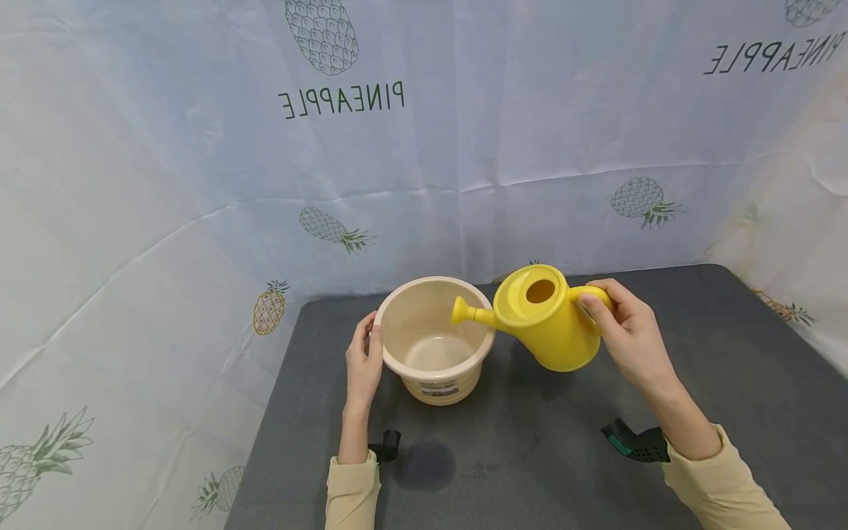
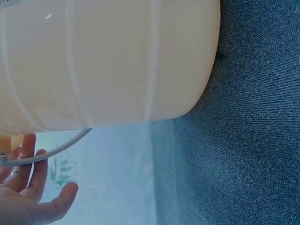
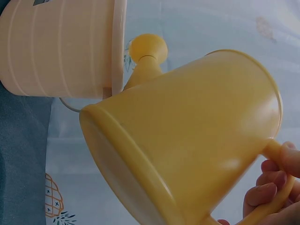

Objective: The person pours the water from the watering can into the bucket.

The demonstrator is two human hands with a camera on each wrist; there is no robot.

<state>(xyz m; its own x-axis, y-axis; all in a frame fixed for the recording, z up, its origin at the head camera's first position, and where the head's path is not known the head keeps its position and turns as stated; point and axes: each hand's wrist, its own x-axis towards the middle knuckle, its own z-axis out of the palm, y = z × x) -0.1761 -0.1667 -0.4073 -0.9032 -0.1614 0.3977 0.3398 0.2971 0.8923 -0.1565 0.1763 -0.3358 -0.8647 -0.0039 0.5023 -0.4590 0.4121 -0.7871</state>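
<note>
Grey table (image 1: 530, 456): left hand (image 1: 363, 361), fingers straight, steadies the bucket (image 1: 433, 338) at nine o'clock; right hand (image 1: 629, 331) grips the watering can (image 1: 546, 316) (tilted), at three. Better keep its spout over the rim

In your head view, the bucket (image 1: 433, 346) label at lower centre is too small to read. The right wrist view crops the watering can (image 3: 187, 145) base at the bottom edge.
</note>
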